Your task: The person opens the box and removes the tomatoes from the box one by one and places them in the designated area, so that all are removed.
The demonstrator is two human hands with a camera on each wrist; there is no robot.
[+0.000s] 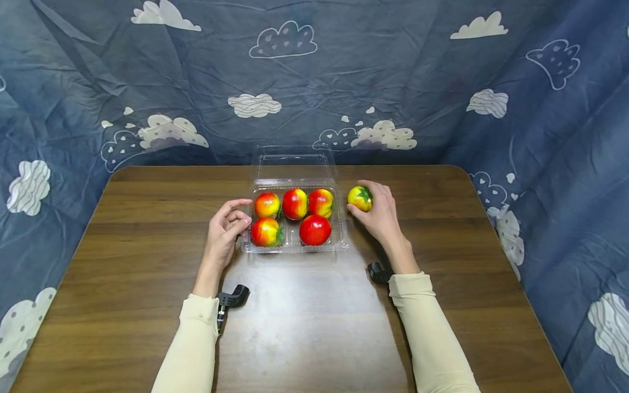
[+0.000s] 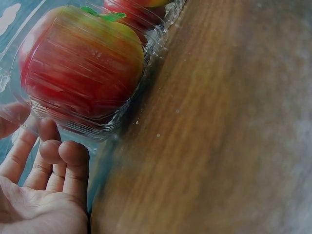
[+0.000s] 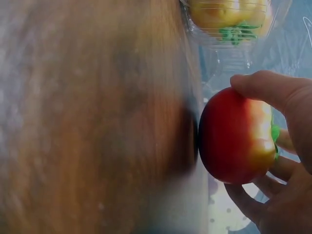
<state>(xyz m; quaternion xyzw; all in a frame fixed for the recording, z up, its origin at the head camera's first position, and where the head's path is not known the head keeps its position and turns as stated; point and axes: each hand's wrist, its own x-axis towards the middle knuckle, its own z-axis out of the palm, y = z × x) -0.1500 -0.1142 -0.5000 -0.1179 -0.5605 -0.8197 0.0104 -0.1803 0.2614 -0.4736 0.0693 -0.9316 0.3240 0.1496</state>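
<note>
A clear plastic clamshell box (image 1: pixel 296 249) lies on the table with its lid (image 1: pixel 295 167) raised at the back. Several red-and-yellow persimmons (image 1: pixel 295 204) sit inside in two rows; one in the front row (image 1: pixel 315 230) shows mostly red. Just right of the box, my right hand (image 1: pixel 380 210) grips another persimmon (image 3: pixel 234 139) between thumb and fingers, its green leafy top toward the palm in the right wrist view. My left hand (image 1: pixel 225 232) is at the box's left side, fingers loosely bent, fingertips (image 2: pixel 73 152) right by the clear wall under a persimmon (image 2: pixel 85 68).
The brown wooden table (image 1: pixel 147 245) ends at a back edge close behind the box. A blue curtain (image 1: pixel 211 82) with white clouds hangs behind and along the sides. Each wrist wears a small black camera (image 1: pixel 235 296).
</note>
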